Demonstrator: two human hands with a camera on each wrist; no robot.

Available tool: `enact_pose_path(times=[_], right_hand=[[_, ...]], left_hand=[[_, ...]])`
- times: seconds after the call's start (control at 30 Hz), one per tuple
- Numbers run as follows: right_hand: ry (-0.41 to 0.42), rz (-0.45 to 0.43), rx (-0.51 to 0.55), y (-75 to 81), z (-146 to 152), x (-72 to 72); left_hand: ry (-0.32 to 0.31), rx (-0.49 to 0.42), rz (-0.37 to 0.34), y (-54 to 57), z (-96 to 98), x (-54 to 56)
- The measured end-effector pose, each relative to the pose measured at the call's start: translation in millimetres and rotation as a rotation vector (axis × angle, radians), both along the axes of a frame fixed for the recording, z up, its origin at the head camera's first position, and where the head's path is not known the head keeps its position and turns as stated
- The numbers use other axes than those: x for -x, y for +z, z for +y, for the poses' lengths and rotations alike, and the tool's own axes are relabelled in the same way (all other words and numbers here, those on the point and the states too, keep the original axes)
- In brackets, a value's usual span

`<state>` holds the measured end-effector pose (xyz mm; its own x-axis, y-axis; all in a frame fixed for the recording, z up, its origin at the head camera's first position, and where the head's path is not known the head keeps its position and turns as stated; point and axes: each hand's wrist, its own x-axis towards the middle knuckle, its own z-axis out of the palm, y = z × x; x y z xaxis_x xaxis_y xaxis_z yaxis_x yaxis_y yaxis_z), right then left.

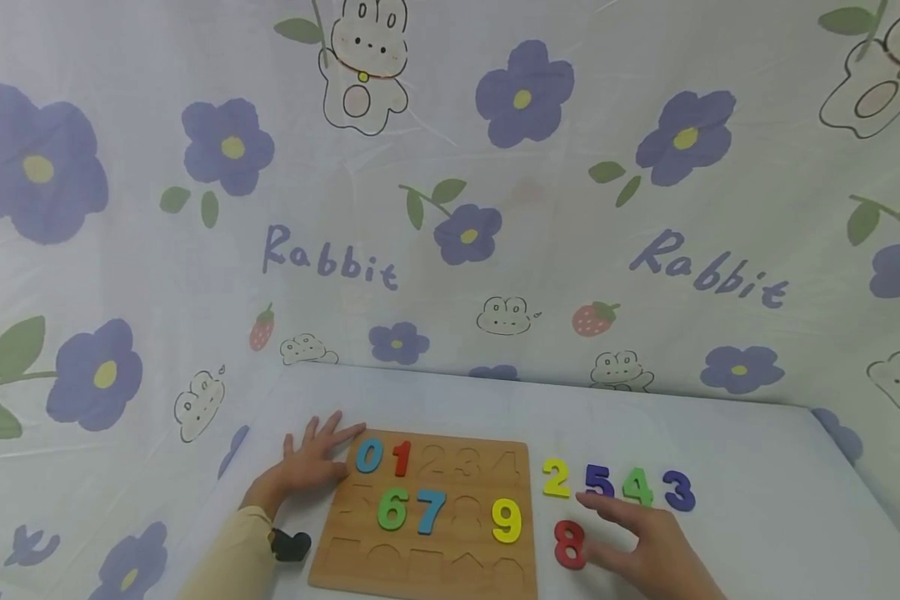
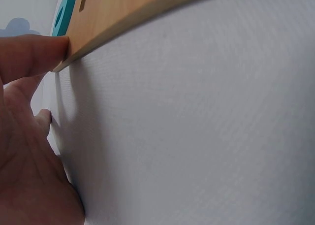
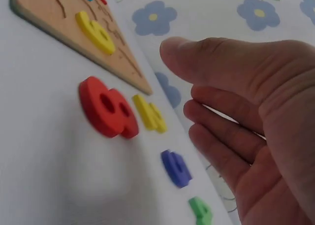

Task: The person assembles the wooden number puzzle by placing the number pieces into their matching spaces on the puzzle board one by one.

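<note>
A wooden number board (image 1: pixel 487 537) lies on the white table with a blue 0 (image 1: pixel 369 456), red 1 (image 1: pixel 402 458), green 6 (image 1: pixel 393 509), blue 7 (image 1: pixel 431 511) and yellow 9 (image 1: pixel 506 521) on it. My left hand (image 1: pixel 311 462), fingers spread, rests at its upper left edge; the left wrist view shows the thumb (image 2: pixel 34 55) against the edge. To the board's right lies a red 8 (image 1: pixel 569 545). My right hand (image 1: pixel 648 542) hovers close by with thumb and fingers apart, holding nothing; the right wrist view shows a gap between thumb (image 3: pixel 197 57) and 8.
Right of the board, a yellow 2 (image 1: pixel 557 478), purple 5 (image 1: pixel 598 481), green 4 (image 1: pixel 637 486) and dark blue 3 (image 1: pixel 678 491) lie in a row. A flower-and-rabbit curtain (image 1: pixel 450 333) hangs behind the table. Something black (image 1: pixel 291 546) is at my left wrist.
</note>
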<state>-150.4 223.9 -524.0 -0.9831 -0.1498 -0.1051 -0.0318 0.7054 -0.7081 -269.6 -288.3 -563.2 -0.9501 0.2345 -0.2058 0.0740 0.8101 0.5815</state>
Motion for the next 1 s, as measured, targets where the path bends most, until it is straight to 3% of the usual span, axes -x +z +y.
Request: enact_pose_path(times=[0.17, 0.4, 0.77, 1.0], right_hand=[[0.001, -0.034, 0.048, -14.9, 2.4, 2.7], [0.022, -0.021, 0.027, -36.4, 2.0, 8.0], [0.053, 0.011, 0.015, -36.8, -7.8, 5.6], [-0.021, -0.028, -0.037, -38.1, -13.5, 2.9]], left_hand=[[0.0, -0.002, 0.006, -1.5, -0.6, 1.5], [-0.003, 0.005, 0.002, 1.3, -0.4, -0.4], [-0.011, -0.019, 0.01, 2.6, -3.4, 0.8], [-0.022, -0.06, 0.014, 1.8, -3.6, -1.8]])
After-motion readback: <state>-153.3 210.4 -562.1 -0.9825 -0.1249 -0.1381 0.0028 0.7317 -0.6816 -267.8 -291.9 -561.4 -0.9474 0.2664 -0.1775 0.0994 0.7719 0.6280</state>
